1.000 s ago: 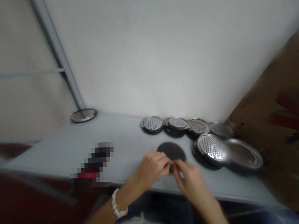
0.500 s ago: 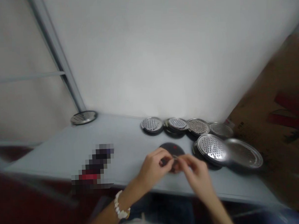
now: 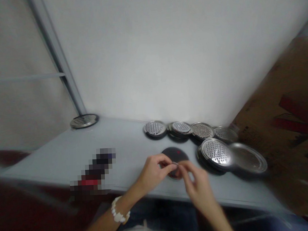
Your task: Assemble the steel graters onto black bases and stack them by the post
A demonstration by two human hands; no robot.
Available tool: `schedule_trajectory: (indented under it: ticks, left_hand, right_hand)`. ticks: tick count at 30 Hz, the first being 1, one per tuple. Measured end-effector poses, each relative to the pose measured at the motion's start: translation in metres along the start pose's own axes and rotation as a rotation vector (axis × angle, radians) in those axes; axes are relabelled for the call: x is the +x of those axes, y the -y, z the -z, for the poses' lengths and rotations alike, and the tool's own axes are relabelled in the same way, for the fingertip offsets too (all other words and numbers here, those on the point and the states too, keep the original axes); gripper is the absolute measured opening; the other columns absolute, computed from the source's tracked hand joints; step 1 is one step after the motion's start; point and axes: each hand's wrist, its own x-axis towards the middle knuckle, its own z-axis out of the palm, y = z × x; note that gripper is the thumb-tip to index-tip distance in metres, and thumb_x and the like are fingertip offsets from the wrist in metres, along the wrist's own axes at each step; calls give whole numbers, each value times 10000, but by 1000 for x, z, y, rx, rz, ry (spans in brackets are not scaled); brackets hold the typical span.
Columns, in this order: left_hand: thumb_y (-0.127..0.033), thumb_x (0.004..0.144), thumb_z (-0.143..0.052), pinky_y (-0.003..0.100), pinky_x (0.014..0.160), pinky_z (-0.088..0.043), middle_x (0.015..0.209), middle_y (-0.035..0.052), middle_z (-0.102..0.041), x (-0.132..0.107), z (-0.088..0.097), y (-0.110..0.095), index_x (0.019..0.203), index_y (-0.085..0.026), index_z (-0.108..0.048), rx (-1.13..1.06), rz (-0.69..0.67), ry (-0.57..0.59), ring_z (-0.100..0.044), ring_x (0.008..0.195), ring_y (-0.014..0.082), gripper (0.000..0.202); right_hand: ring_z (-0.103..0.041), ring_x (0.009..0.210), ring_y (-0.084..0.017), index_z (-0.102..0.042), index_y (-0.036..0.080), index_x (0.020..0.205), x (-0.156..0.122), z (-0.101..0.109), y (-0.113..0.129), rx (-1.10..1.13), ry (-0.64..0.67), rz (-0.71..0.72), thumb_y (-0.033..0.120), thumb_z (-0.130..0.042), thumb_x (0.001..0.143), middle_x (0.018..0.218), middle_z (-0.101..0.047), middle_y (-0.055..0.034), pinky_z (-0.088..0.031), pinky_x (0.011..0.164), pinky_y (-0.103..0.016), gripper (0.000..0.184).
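Note:
My left hand [image 3: 154, 171] and my right hand [image 3: 197, 180] meet fingertip to fingertip above the table's front part. Both are closed in a pinch. Between the fingertips is a small, thin, pale piece [image 3: 174, 163], too blurred to name. Behind and below the fingers lies a dark round disc [image 3: 172, 153] with a red mark, its near part covered by my hands. To the right of my right hand is a stack of round metal grater plates [image 3: 217, 152] with dark rims.
More round grater plates [image 3: 155, 128] line the table's back edge along the white wall. A shiny metal plate [image 3: 249, 159] lies at the right, and another grater plate [image 3: 84, 121] at the far-left corner. A pixelated dark and red patch [image 3: 101, 163] covers the left front. Brown cardboard [image 3: 266, 107] borders the right.
The view has shifted slightly, so everything sits a little further left. My fingertips stay pinched together over the dark disc.

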Motion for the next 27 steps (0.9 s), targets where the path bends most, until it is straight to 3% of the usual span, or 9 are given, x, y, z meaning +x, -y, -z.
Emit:
schedule_trajectory:
  ticks: [3, 8, 14, 16, 21, 27]
  left_hand:
    - [-270, 782, -762, 253, 689, -511, 768, 45, -755, 1, 4, -3, 769, -155, -753, 4, -19, 2, -665, 722, 171, 117]
    - [-219, 816, -724, 261, 759, -522, 857, 52, -770, 2, 12, -7, 764, -161, -763, -19, -100, 133, -684, 798, 174, 87]
    - [-255, 803, -772, 233, 668, -487, 704, 15, -737, 0, 5, -2, 715, -166, -741, 122, -86, -34, -649, 674, 146, 129]
    - [-246, 810, -760, 233, 678, -492, 743, 22, -751, 0, 5, -2, 731, -166, -745, 109, -90, -15, -659, 694, 148, 113]
    - [-198, 785, -739, 252, 736, -523, 878, 61, -775, 1, 11, -7, 750, -151, -762, -52, -89, 166, -692, 785, 171, 63]
    - [-260, 798, -746, 226, 640, -497, 712, 30, -751, 2, 11, -5, 733, -152, -756, 46, 19, 70, -661, 677, 154, 127]
  right_hand:
    - [-675, 670, -173, -672, 203, 892, 1, 0, 0, -13, -25, -13, 392, -475, 1024, 723, -713, -33, -496, 630, -235, 303]
    - [-677, 671, -181, -669, 198, 847, 3, 2, 1, 61, -46, -80, 436, -498, 1012, 700, -711, -39, -500, 594, -228, 336]
    - [-682, 704, -177, -660, 194, 877, 1, -1, -1, 23, 10, -33, 406, -483, 1022, 750, -719, -47, -503, 630, -233, 311]
    - [-680, 696, -178, -660, 194, 875, 2, 1, -2, 9, 0, -39, 411, -484, 1021, 744, -718, -47, -504, 639, -238, 315]
    - [-679, 689, -186, -672, 191, 862, 2, 1, 1, 72, -30, -91, 452, -500, 1010, 712, -712, -48, -503, 602, -236, 346]
    - [-683, 714, -183, -661, 194, 842, 0, -6, 1, 77, 19, -94, 454, -480, 1019, 733, -717, -55, -507, 612, -231, 363]
